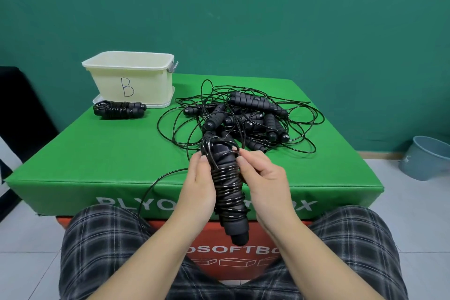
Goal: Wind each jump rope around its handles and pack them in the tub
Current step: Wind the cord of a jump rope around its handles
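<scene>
Jump rope (229, 190) half-wound on its handles, gripped by left hand (198, 187), cord pinched by right hand (261, 178).

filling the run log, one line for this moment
left hand grips rope bundle | right hand pinches cord | tangled pile waits

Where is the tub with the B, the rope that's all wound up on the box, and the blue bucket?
Tub (143, 85): head view, front wall right of the B.
Wound rope (117, 109): head view, middle of its coils.
Bucket (423, 161): head view, outer side.
</scene>
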The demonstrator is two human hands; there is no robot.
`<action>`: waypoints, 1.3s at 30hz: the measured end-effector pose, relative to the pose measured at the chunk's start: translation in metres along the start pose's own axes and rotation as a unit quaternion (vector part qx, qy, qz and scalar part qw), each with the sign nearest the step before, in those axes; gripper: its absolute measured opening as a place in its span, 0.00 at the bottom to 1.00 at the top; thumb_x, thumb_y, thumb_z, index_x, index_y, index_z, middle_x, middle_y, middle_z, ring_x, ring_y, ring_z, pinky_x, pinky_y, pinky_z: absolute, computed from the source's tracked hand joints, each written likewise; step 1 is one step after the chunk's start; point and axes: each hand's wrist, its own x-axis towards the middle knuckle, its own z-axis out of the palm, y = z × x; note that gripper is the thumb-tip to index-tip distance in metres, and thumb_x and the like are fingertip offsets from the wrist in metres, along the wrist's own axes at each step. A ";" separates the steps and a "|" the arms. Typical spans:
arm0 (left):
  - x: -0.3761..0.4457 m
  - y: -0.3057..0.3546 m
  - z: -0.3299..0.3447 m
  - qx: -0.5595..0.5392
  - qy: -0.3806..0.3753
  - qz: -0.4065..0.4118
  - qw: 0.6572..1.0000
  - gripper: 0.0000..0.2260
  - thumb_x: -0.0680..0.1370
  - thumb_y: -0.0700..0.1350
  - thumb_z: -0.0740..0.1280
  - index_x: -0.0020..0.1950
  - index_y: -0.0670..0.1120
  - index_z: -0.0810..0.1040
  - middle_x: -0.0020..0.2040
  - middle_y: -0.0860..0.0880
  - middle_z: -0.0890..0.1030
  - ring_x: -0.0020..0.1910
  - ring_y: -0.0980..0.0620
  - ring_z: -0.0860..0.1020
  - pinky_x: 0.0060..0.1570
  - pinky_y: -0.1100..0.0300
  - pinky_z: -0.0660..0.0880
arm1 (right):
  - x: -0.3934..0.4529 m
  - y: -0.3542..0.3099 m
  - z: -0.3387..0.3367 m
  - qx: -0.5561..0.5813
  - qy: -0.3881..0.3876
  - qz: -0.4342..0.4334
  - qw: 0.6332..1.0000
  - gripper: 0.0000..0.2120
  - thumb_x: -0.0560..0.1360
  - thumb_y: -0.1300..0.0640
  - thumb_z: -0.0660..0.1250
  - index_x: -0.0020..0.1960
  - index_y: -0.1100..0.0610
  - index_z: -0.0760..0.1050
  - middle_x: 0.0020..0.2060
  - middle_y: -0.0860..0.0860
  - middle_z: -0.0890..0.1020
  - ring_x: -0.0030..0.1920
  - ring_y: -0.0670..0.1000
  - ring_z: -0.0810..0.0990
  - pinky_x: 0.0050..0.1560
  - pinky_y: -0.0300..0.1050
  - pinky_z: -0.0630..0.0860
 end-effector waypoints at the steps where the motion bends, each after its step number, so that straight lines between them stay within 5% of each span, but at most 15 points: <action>1: 0.002 0.000 0.001 -0.005 0.014 -0.008 1.000 0.18 0.80 0.53 0.50 0.59 0.46 0.72 0.52 0.47 0.78 0.53 0.50 0.75 0.59 0.50 0.70 | -0.002 -0.003 0.002 -0.011 -0.028 -0.013 0.999 0.13 0.76 0.63 0.67 0.48 0.45 0.82 0.47 0.46 0.80 0.50 0.41 0.78 0.58 0.39 0.72; 5: 0.009 -0.001 -0.002 -0.017 0.056 -0.047 0.997 0.11 0.81 0.46 0.52 0.53 0.41 0.69 0.43 0.42 0.74 0.42 0.46 0.73 0.51 0.50 0.70 | -0.011 -0.008 0.015 -0.148 -0.170 -0.066 0.972 0.13 0.74 0.56 0.66 0.53 0.40 0.78 0.67 0.42 0.69 0.67 0.32 0.64 0.67 0.26 0.57; 8: 0.006 0.000 -0.003 -0.019 0.069 -0.035 0.997 0.16 0.80 0.51 0.51 0.59 0.42 0.70 0.48 0.45 0.76 0.51 0.44 0.74 0.61 0.43 0.70 | -0.005 -0.007 0.012 -0.096 -0.163 -0.054 0.980 0.27 0.74 0.60 0.67 0.66 0.38 0.65 0.65 0.36 0.70 0.68 0.34 0.66 0.69 0.36 0.64; 11: 0.007 0.002 -0.002 -0.040 0.075 -0.036 0.996 0.14 0.81 0.49 0.50 0.58 0.44 0.71 0.47 0.47 0.76 0.50 0.46 0.74 0.62 0.43 0.70 | -0.004 -0.006 0.006 -0.038 -0.179 0.006 0.983 0.36 0.75 0.68 0.68 0.67 0.36 0.56 0.64 0.34 0.70 0.64 0.28 0.67 0.61 0.26 0.65; 16: 0.005 0.004 -0.003 -0.029 0.067 -0.028 0.997 0.15 0.80 0.50 0.51 0.59 0.44 0.70 0.47 0.48 0.76 0.49 0.48 0.74 0.62 0.43 0.69 | -0.004 0.001 0.005 -0.017 -0.156 0.059 0.986 0.35 0.73 0.67 0.70 0.69 0.41 0.58 0.68 0.36 0.65 0.68 0.34 0.64 0.63 0.26 0.64; 19: 0.003 0.004 -0.004 -0.026 0.053 -0.024 0.998 0.28 0.71 0.60 0.51 0.64 0.45 0.68 0.57 0.44 0.77 0.57 0.45 0.74 0.63 0.41 0.69 | -0.004 0.007 0.005 -0.066 -0.189 0.044 0.979 0.36 0.74 0.58 0.71 0.73 0.38 0.55 0.61 0.21 0.64 0.63 0.23 0.62 0.61 0.24 0.60; 21: 0.003 0.003 -0.005 -0.018 0.047 -0.015 0.999 0.24 0.74 0.58 0.51 0.63 0.45 0.68 0.56 0.44 0.77 0.56 0.46 0.75 0.62 0.41 0.70 | -0.005 0.007 0.005 -0.081 -0.207 0.043 0.974 0.35 0.75 0.56 0.70 0.69 0.32 0.54 0.56 0.15 0.65 0.62 0.22 0.61 0.61 0.23 0.60; 25: 0.005 0.002 -0.004 -0.014 0.056 -0.018 0.998 0.13 0.82 0.49 0.50 0.60 0.44 0.68 0.46 0.47 0.76 0.47 0.49 0.74 0.58 0.42 0.71 | -0.004 0.009 0.007 -0.083 -0.188 0.025 0.978 0.29 0.75 0.56 0.67 0.67 0.31 0.61 0.64 0.30 0.72 0.67 0.34 0.67 0.69 0.37 0.63; 31: 0.000 0.009 -0.007 0.047 0.016 -0.018 0.999 0.12 0.82 0.50 0.50 0.58 0.46 0.68 0.48 0.50 0.75 0.46 0.54 0.73 0.48 0.53 0.69 | -0.008 0.009 0.005 -0.085 -0.163 -0.008 0.983 0.23 0.78 0.60 0.63 0.65 0.36 0.68 0.66 0.40 0.75 0.67 0.38 0.70 0.68 0.33 0.64; 35: 0.001 0.015 -0.011 0.143 -0.027 0.025 0.989 0.11 0.82 0.52 0.51 0.54 0.47 0.68 0.46 0.52 0.74 0.43 0.59 0.72 0.39 0.59 0.65 | -0.008 0.012 0.005 -0.085 -0.120 -0.019 0.989 0.16 0.76 0.57 0.59 0.57 0.39 0.77 0.58 0.39 0.80 0.62 0.40 0.75 0.63 0.33 0.67; 39: 0.008 0.013 -0.015 0.078 -0.028 -0.016 0.996 0.08 0.79 0.51 0.56 0.49 0.48 0.71 0.44 0.50 0.76 0.44 0.53 0.73 0.45 0.55 0.68 | -0.008 0.010 0.004 -0.119 -0.141 -0.027 0.982 0.18 0.77 0.55 0.59 0.60 0.35 0.72 0.59 0.31 0.76 0.64 0.36 0.72 0.63 0.30 0.65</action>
